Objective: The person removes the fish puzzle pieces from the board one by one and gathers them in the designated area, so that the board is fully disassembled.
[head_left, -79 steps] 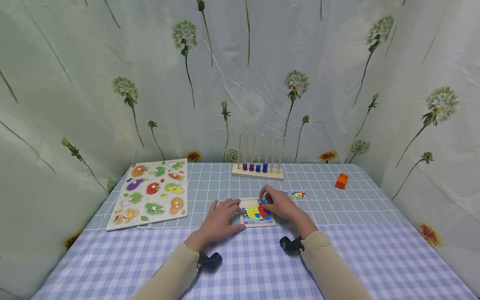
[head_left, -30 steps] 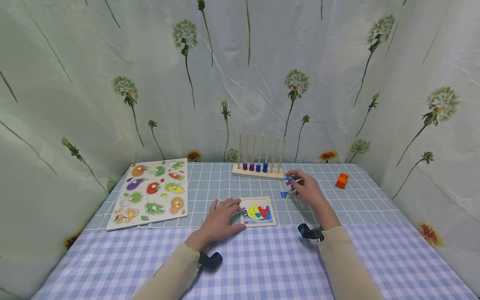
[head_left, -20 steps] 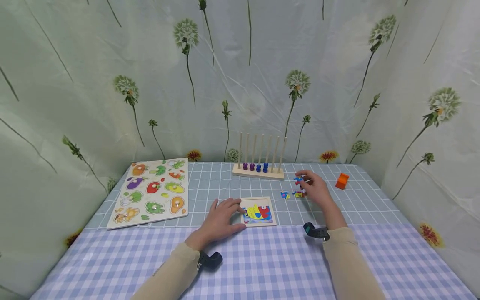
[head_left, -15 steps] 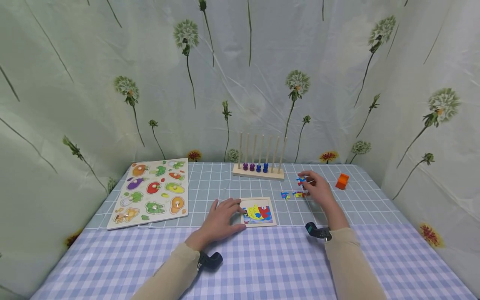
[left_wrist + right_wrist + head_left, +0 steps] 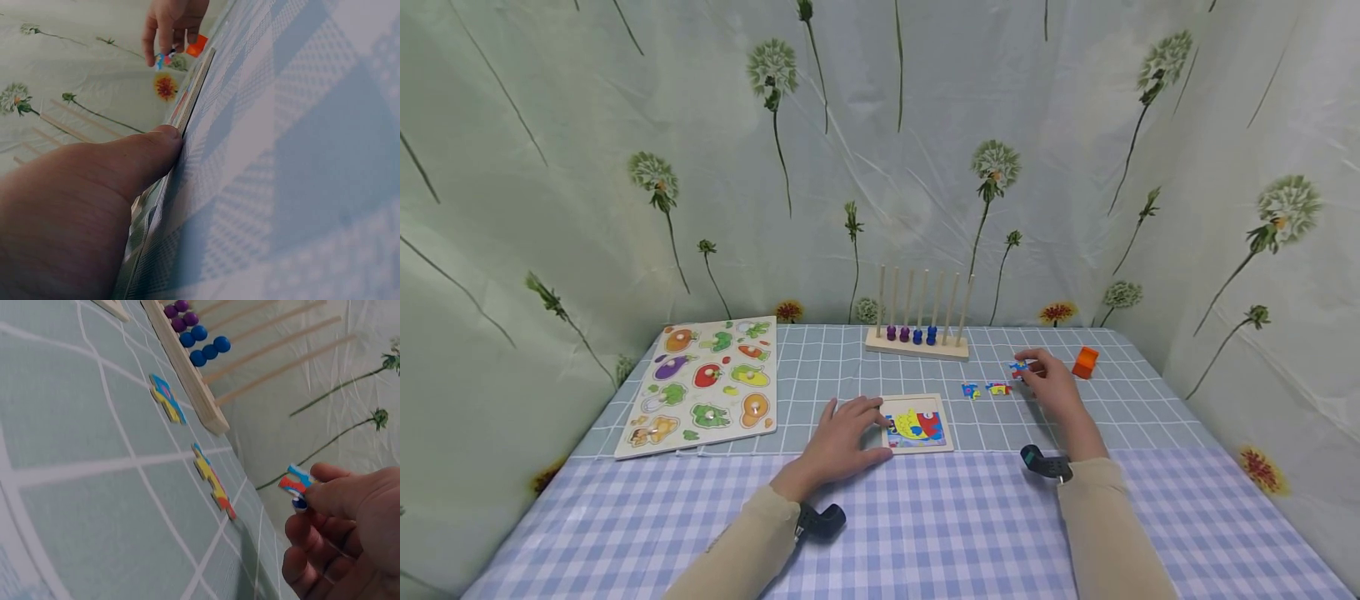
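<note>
My left hand point(image 5: 842, 437) rests at the left side of a small wooden puzzle tray point(image 5: 947, 425), which shows a yellow and red picture under a bare strip. In the left wrist view its thumb point(image 5: 156, 147) lies straight against the tray's near edge. My right hand point(image 5: 1054, 387) is raised over the grey cloth, right of the tray. Between thumb and fingertips it pinches a blue and red puzzle piece point(image 5: 295, 482) with a dark round spot. On the cloth lie two other pieces, a blue and yellow one point(image 5: 165, 397) and a yellow and red one point(image 5: 212, 481).
A wooden peg rack point(image 5: 917, 346) with purple and blue beads stands at the back. At left lies a vegetable puzzle board point(image 5: 711, 425). An orange block point(image 5: 1085, 362) sits beyond the right hand. Behind the table hangs a floral curtain point(image 5: 910, 208).
My right hand has left the tray, picked up a puzzle piece from the cloth and carried it rightward, uncovering the two lying pieces. My left hand has stayed at the tray.
</note>
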